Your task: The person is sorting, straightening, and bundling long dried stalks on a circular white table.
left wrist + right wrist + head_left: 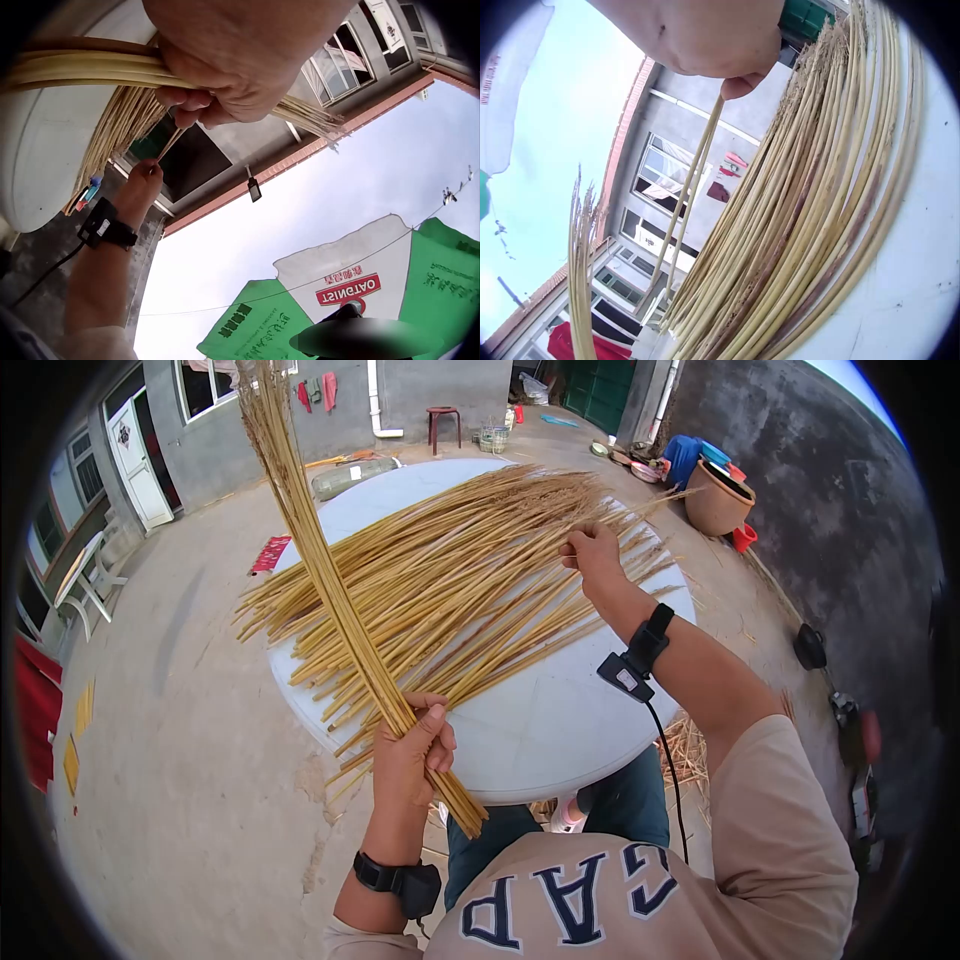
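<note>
The left hand (412,752) grips a bundle of long yellow stalks (345,615) near its thick ends, the feathery tops pointing up and away. Over the far right of the round table, the right hand (594,552) pinches a couple of stalks (692,176) near their thin ends, plain in the right wrist view. Beneath them a wide layer of loose stalks (440,570) lies across the white table (540,730), tops toward the far right. In the left wrist view the left hand (225,60) has its fingers curled round the bundle (90,69).
A clay pot (717,500) and a blue barrel (683,458) stand beyond the table's right side, by the dark wall. A red stool (444,426) is at the back, a white chair (85,582) at the left. Stalk scraps (685,755) lie on the ground near the right arm.
</note>
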### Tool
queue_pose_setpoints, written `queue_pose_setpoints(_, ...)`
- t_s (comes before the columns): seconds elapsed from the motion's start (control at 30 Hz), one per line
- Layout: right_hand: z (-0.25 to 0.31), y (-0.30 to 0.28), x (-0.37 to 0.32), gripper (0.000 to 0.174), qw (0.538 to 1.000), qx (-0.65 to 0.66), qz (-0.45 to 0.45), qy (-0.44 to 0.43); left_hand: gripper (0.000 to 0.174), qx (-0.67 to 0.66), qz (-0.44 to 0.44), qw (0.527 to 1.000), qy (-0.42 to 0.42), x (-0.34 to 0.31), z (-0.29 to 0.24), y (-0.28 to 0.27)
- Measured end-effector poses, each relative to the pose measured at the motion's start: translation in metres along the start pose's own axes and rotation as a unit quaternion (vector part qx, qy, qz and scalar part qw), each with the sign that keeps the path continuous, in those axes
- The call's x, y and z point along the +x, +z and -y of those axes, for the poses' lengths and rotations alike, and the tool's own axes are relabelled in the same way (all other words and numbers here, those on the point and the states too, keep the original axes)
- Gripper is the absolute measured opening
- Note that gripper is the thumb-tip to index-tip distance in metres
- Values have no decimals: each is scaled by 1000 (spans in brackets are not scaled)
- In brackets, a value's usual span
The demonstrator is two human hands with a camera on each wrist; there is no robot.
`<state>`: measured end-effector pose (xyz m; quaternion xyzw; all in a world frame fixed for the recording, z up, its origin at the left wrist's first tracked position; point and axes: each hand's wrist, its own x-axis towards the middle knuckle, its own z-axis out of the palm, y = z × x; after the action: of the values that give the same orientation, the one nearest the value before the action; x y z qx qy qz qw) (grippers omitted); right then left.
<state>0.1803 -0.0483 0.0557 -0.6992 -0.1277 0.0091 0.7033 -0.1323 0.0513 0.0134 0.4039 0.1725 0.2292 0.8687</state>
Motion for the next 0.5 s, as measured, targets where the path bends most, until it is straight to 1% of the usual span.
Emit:
queue_pose_setpoints(0.03,4,-6,-4,11,1000,2,-7,2,10,7,2,1000,-6,1,0,0)
queue_pose_setpoints(0.07,6,-27,-15,11,1000,-6,-25,-16,10,18,19,999,-22,0,2,0)
queue_pose_setpoints(0.1,14,-31,-15,11,999,-18,-18,-41,10,19,20,1000,-3,2,0,-2)
queue_pose_setpoints(0.13,21,-45,-22,11,998,-37,24,-35,9,22,31,999,2,4,0,-3)
queue_pose_setpoints(0.17,23,-75,-40,11,998,-51,-8,-26,9,21,53,998,-26,3,9,3)
queue_pose_setpoints(0.23,38,-79,-57,7,978,-93,188,-19,7,14,84,996,-3,10,4,13)
queue_pose_setpoints(0.27,50,-88,-89,7,952,-112,285,14,6,0,126,992,-15,13,15,33)
queue_pose_setpoints(0.3,50,-87,-91,6,956,-112,270,17,6,1,126,992,-14,18,18,42)
queue_pose_setpoints(0.37,57,-89,-129,6,920,-160,358,11,8,22,144,989,-40,18,37,61)
queue_pose_setpoints(0.4,55,-90,-134,6,917,-150,368,12,10,1,162,986,-42,18,42,60)
queue_pose_setpoints(0.43,54,-93,-138,7,917,-137,375,11,10,7,165,985,-41,18,47,65)
queue_pose_setpoints(0.5,52,-101,-149,7,910,-133,392,-9,17,32,165,983,-69,13,60,83)
